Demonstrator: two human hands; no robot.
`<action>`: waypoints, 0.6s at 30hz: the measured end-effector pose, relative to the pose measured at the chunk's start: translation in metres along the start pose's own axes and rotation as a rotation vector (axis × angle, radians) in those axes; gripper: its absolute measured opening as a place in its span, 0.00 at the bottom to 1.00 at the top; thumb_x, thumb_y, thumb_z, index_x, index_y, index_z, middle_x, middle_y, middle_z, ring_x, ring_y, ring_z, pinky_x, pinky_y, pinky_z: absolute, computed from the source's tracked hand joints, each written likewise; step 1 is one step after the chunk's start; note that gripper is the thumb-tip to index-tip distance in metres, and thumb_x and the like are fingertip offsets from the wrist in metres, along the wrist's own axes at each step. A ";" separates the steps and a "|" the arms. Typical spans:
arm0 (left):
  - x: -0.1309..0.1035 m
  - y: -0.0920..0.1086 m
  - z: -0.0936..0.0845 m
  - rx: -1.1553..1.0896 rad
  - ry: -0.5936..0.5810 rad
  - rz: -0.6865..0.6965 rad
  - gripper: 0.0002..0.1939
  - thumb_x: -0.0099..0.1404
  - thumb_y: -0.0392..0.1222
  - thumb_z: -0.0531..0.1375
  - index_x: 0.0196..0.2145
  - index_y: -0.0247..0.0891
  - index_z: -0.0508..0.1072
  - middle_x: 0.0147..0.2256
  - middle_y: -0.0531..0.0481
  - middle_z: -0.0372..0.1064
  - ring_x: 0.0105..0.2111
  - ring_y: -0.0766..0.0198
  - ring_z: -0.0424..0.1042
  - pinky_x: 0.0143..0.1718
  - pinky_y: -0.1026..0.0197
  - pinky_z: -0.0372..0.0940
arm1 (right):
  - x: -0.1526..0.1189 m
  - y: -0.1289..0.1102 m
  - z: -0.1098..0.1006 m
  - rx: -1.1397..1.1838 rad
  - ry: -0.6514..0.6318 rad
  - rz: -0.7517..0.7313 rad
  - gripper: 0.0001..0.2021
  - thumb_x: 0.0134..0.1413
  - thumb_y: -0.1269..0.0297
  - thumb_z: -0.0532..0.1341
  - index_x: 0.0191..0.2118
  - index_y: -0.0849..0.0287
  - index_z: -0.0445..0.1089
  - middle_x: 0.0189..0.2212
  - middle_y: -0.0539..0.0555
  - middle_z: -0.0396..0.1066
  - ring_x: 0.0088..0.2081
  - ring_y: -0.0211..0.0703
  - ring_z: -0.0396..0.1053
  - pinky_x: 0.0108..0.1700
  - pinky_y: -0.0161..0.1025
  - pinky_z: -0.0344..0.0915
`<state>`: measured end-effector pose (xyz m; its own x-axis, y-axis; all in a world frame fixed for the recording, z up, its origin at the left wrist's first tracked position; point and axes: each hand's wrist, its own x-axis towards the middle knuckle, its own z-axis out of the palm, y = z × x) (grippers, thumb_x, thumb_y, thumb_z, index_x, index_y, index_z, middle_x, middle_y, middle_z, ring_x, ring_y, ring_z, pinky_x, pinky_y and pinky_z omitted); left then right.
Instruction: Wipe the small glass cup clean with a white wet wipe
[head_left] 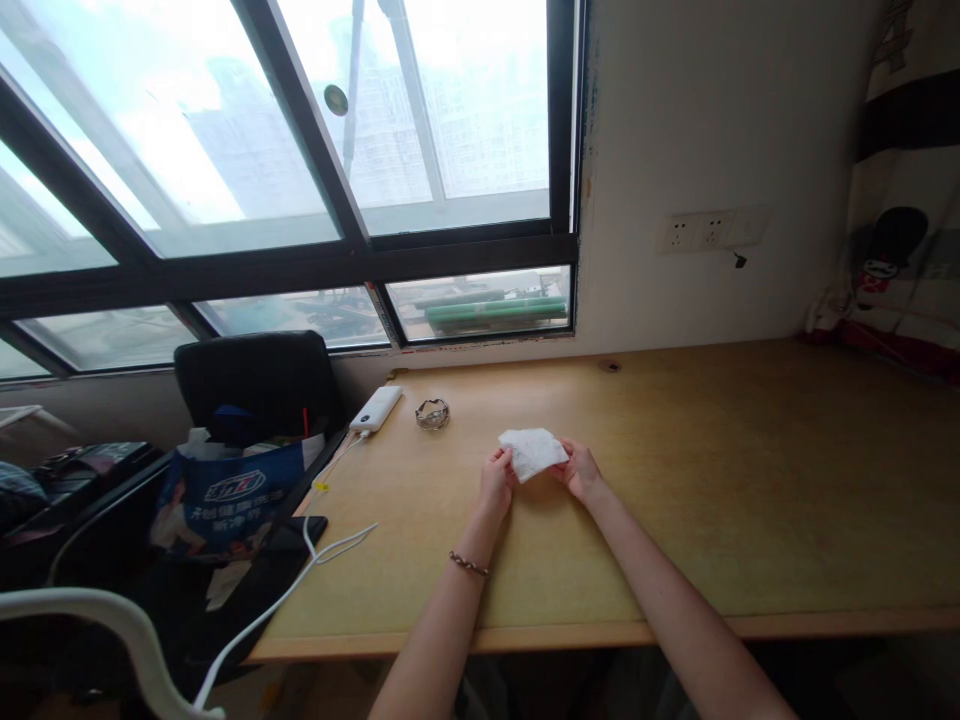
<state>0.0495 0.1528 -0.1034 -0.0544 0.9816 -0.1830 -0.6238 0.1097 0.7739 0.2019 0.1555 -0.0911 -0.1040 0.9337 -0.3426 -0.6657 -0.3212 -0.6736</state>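
Observation:
A small white tissue (532, 448) is held just above the wooden desk (712, 480), folded and slightly crumpled. My left hand (496, 479) pinches its left edge, and a bead bracelet sits on that wrist. My right hand (579, 469) pinches its right edge. Both hands are near the middle of the desk, a little left of centre.
A silver bracelet (433, 413) and a white power bank (376, 408) with a white cable (330, 545) lie at the desk's far left. A black chair (255, 380) holding a blue bag (225, 498) stands left of the desk. Wall sockets (696, 232) are behind, under a big window.

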 end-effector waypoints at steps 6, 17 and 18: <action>-0.004 0.003 -0.001 0.141 -0.106 -0.096 0.17 0.45 0.37 0.64 0.35 0.33 0.68 0.29 0.48 0.71 0.24 0.65 0.70 0.25 0.62 0.65 | 0.003 0.001 -0.003 -0.139 0.041 -0.021 0.07 0.38 0.69 0.63 0.28 0.65 0.70 0.23 0.55 0.73 0.22 0.39 0.69 0.22 0.33 0.65; 0.022 0.054 -0.043 0.809 0.357 0.238 0.16 0.54 0.31 0.53 0.42 0.32 0.63 0.28 0.46 0.69 0.18 0.69 0.67 0.19 0.68 0.59 | 0.010 -0.017 -0.029 -0.161 0.340 -0.202 0.02 0.36 0.73 0.58 0.23 0.60 0.67 0.16 0.47 0.69 0.18 0.37 0.66 0.18 0.31 0.62; 0.029 0.066 -0.048 0.916 0.426 0.296 0.18 0.54 0.31 0.53 0.44 0.32 0.62 0.27 0.47 0.69 0.18 0.69 0.67 0.19 0.68 0.58 | 0.008 -0.017 -0.030 -0.160 0.341 -0.195 0.03 0.36 0.73 0.58 0.23 0.60 0.67 0.16 0.47 0.69 0.18 0.37 0.66 0.18 0.32 0.63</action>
<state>-0.0305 0.1806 -0.0865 -0.4886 0.8721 0.0277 0.2777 0.1253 0.9524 0.2345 0.1643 -0.1018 0.2808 0.8825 -0.3773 -0.5225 -0.1892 -0.8314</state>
